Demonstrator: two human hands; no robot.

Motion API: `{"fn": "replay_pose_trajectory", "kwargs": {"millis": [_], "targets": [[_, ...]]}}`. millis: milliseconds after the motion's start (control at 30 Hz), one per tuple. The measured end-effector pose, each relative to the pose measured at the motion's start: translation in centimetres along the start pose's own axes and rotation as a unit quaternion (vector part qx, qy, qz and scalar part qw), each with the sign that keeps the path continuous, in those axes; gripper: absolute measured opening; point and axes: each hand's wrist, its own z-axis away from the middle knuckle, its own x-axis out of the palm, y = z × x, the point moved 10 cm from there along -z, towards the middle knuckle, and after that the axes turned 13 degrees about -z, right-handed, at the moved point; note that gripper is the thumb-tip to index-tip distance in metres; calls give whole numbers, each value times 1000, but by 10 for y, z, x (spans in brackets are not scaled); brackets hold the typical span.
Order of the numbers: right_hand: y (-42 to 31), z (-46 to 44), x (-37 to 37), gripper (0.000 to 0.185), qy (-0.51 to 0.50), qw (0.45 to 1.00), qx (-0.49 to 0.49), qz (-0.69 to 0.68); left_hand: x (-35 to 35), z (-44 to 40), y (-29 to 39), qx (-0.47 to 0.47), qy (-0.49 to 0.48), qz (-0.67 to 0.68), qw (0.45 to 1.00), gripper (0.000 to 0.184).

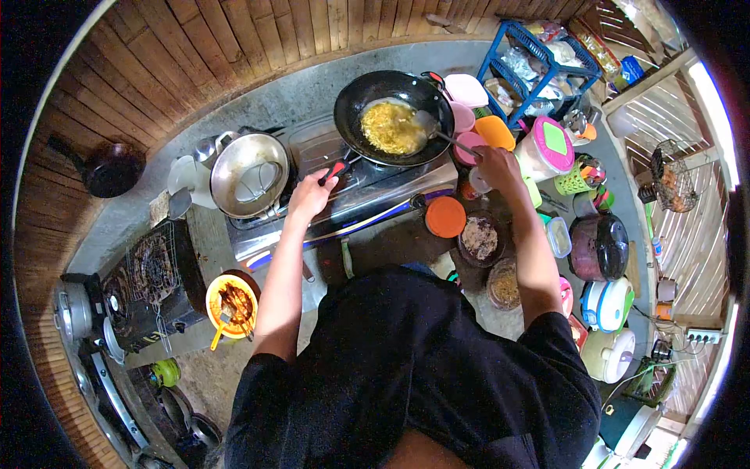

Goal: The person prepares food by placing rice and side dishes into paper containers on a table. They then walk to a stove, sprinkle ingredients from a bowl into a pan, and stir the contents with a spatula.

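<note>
My left hand point(310, 195) is closed around the red and black handle point(336, 172) of a black wok point(351, 117) on the stove. Yellow food in liquid point(391, 127), perhaps egg, lies in the wok's bottom. In my right hand point(498, 168) is the long handle of a metal spatula point(451, 139); its head rests in the wok at the right side of the food. To the left, on the other burner, stands a silver pot point(248, 173) with something curved inside that I cannot make out.
Pink and orange tubs point(495, 133) crowd the wok's right side, below a blue rack point(539, 70). A hose point(344, 230) runs along the stove front. An orange bowl point(231, 305) holds dark red food. A charred grill point(152, 266) stands left.
</note>
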Motion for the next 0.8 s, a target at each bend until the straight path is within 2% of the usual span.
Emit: {"fn": "replay_pose_trajectory", "kwargs": {"millis": [33, 67, 133, 167, 233, 267, 333, 467, 533, 567, 633, 767, 800], "targets": [[4, 2, 8, 24, -49, 997, 22, -48, 0, 0, 0, -2, -1, -3, 1000, 42], [8, 1, 12, 24, -50, 997, 23, -48, 0, 0, 0, -3, -3, -5, 1000, 42], [-9, 0, 23, 28, -100, 984, -69, -131, 1, -2, 0, 0, -6, -11, 1000, 43], [-9, 2, 27, 28, -100, 984, -69, -131, 1, -2, 1, 2, -7, -17, 1000, 44], [-32, 10, 22, 25, -113, 956, -52, -265, 1, -2, 0, -1, -6, -18, 1000, 44], [-24, 6, 36, 25, -114, 956, -54, -265, 2, -2, -1, -4, -5, -18, 1000, 44], [-13, -4, 44, 24, -13, 923, -103, -370, -2, 0, 1, -2, 4, -21, 1000, 44], [-4, -12, 28, 23, 22, 941, -39, -336, 8, -9, -7, 27, 31, -16, 999, 43], [-5, -9, 4, 26, 102, 983, -17, -149, 5, -7, -4, 21, 21, -15, 999, 43], [-4, -8, 4, 26, 102, 983, -18, -149, 4, -5, -4, 13, 13, -14, 1000, 43], [2, -7, 4, 21, 125, 992, -11, -29, 5, -5, -3, 19, 12, -11, 1000, 42], [23, -11, 42, 23, 52, 998, 33, -26, 6, -7, -5, 15, 8, -10, 1000, 41], [18, -13, 52, 24, 26, 995, 5, -99, 2, -4, 0, 14, 8, -10, 1000, 41]]}}
